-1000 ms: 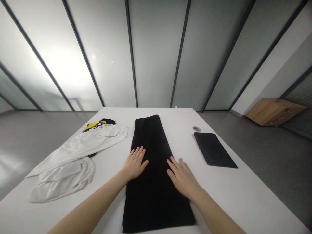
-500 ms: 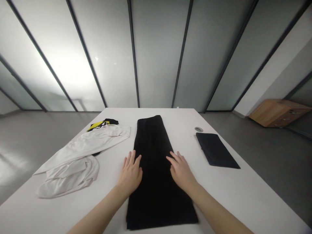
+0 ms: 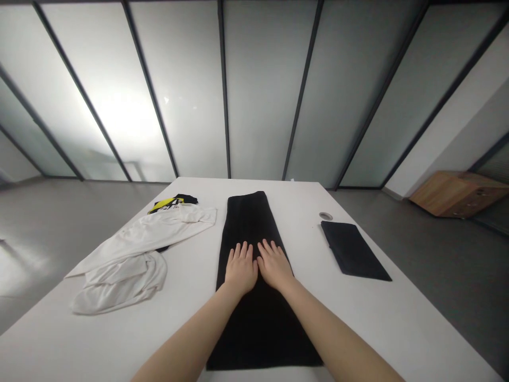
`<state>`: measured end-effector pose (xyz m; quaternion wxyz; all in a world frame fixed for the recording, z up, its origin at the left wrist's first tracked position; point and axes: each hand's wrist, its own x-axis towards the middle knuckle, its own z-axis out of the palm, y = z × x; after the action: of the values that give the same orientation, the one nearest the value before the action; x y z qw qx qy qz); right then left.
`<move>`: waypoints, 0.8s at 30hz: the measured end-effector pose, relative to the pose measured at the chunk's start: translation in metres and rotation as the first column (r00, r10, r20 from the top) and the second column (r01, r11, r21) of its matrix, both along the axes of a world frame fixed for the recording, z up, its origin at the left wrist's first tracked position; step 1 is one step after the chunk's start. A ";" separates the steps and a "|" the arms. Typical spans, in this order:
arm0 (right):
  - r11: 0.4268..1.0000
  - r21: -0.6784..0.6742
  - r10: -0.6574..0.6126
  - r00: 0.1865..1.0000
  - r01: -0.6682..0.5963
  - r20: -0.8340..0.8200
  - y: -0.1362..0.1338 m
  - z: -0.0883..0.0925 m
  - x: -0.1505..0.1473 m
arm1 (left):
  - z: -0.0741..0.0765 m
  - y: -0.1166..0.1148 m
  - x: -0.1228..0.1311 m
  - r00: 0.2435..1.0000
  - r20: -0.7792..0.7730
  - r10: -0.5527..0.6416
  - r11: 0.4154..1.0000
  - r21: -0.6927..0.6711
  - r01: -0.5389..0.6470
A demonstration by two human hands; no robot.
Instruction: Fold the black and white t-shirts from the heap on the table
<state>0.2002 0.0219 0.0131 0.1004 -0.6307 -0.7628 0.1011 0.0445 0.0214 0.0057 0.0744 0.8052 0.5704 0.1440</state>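
A pair of black trousers (image 3: pixel 248 217), folded lengthwise, lies down the middle of the white table (image 3: pixel 186 318). My left hand (image 3: pixel 242 268) rests flat on the cloth about halfway along, fingers stretched away from me. Close beside it, my right hand (image 3: pixel 274 263) lies flat on the same black cloth, its fingers pointing forward and a little left. The thumbs almost meet. Neither hand grips anything. My forearms cover parts of the trousers' side edges.
White garments (image 3: pixel 135 260) lie loosely heaped at the left, with a yellow and black cloth (image 3: pixel 169 203) behind them. On the right are a folded dark cloth (image 3: pixel 353 249) and a roll of tape (image 3: pixel 325 216). A wooden cabinet (image 3: pixel 453 193) stands on the floor at far right.
Both hands have moved inward from the side edges of the black trousers to the middle of the cloth. The view has shifted slightly.
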 end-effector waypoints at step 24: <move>0.911 -0.229 0.325 0.939 -0.342 -0.109 -0.134 0.007 0.043 | 0.028 -0.102 -0.103 0.888 -0.059 -0.456 0.857 -0.298 0.420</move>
<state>0.2432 -0.1117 0.0201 0.0292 -0.4948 -0.8371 0.2313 -0.0588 -0.0801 0.0333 0.1805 0.9029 0.3900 -0.0094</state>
